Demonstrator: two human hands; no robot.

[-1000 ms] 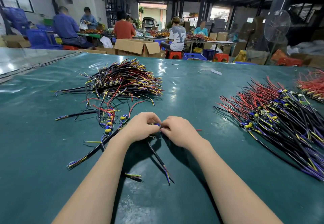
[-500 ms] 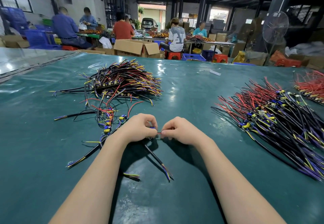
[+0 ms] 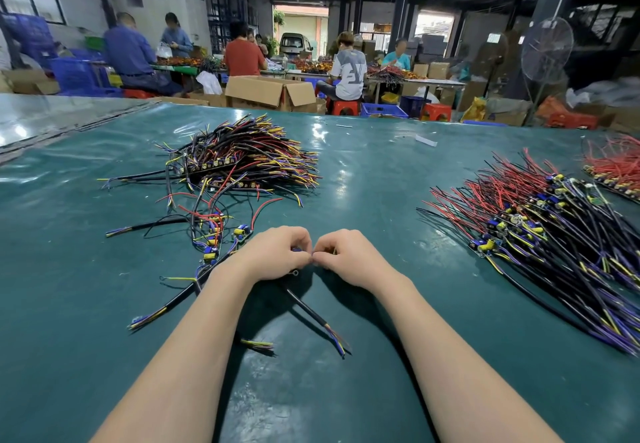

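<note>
My left hand (image 3: pixel 275 255) and my right hand (image 3: pixel 349 257) meet fingertip to fingertip over the green table (image 3: pixel 363 193). Both have curled fingers and pinch a small wired part between them; most of it is hidden by the fingers. Its black cable (image 3: pixel 311 312) trails from under my left hand toward me and ends in loose yellow, blue and red wire tips. A small wire loop shows just below my left hand.
A heap of wired parts (image 3: pixel 242 158) lies at the back left, with loose ones (image 3: pixel 211 234) beside my left hand. A larger row of wired parts (image 3: pixel 540 234) fills the right side. Several people sit at tables beyond, near cardboard boxes (image 3: pixel 273 91).
My hands had a short gap with a thin wire between them half a second ago; now the fingertips touch again. The cable on the table has barely shifted.
</note>
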